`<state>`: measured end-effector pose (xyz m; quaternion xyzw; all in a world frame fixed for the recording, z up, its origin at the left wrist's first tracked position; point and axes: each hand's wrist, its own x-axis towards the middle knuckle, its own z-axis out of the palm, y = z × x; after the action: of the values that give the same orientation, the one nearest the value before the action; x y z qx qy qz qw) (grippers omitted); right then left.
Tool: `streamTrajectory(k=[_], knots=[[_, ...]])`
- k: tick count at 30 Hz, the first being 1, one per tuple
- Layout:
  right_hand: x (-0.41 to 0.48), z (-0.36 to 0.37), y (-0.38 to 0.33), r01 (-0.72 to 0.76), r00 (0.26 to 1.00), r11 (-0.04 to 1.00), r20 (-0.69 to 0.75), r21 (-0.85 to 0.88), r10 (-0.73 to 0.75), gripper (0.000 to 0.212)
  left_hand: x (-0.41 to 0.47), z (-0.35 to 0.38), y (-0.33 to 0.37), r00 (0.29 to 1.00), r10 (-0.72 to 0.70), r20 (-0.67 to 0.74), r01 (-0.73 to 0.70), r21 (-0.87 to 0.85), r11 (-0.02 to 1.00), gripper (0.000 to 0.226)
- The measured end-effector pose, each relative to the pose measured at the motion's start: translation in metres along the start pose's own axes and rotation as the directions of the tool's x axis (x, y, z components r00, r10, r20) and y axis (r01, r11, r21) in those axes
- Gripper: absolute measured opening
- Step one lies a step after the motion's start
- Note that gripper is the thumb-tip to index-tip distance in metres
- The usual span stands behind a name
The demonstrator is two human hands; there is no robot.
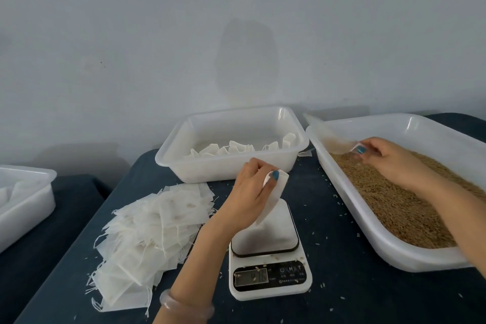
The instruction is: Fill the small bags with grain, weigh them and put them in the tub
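Thumbnails were painted teal on the left hand and right hand. The left wrist bore one pale, translucent bangle. Both forearms were bare.

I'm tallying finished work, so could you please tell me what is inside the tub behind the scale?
Several white small bags lie along the near side of the tub. Its front wall covers their lower parts, so a count is impossible.

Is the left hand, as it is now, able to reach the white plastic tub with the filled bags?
Probably yes. The left hand, pinching a small white bag, hangs just in front of the white plastic tub, and nothing stands between them.
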<state>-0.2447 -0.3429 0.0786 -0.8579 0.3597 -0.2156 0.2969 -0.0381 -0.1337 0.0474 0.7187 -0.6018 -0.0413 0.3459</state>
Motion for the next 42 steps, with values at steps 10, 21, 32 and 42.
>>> streamTrajectory(k=[10, 21, 32, 42], knots=[[0.001, 0.000, 0.033, -0.268, 0.900, 0.700, 0.086, -0.662, 0.427, 0.026, -0.019, 0.022, -0.046, 0.956, -0.275, -0.101, 0.257, -0.165, 0.952, 0.027], [-0.060, 0.077, -0.083, 0.329, 0.910, 0.897, -0.153, -0.294, -0.384, 0.023, -0.028, 0.021, -0.074, 0.866, -0.467, -0.179, 0.394, -0.330, 0.858, 0.054], [-0.031, 0.157, -0.002, -0.018, 0.979, 0.987, -0.198, 0.161, 0.050, 0.023, -0.034, 0.016, -0.077, 0.849, -0.467, -0.247, 0.394, -0.293, 0.871, 0.066], [-0.030, 0.161, 0.002, 0.009, 0.983, 0.991, -0.183, 0.137, 0.016, 0.026, -0.036, 0.018, -0.081, 0.868, -0.443, -0.224, 0.377, -0.283, 0.882, 0.064]])
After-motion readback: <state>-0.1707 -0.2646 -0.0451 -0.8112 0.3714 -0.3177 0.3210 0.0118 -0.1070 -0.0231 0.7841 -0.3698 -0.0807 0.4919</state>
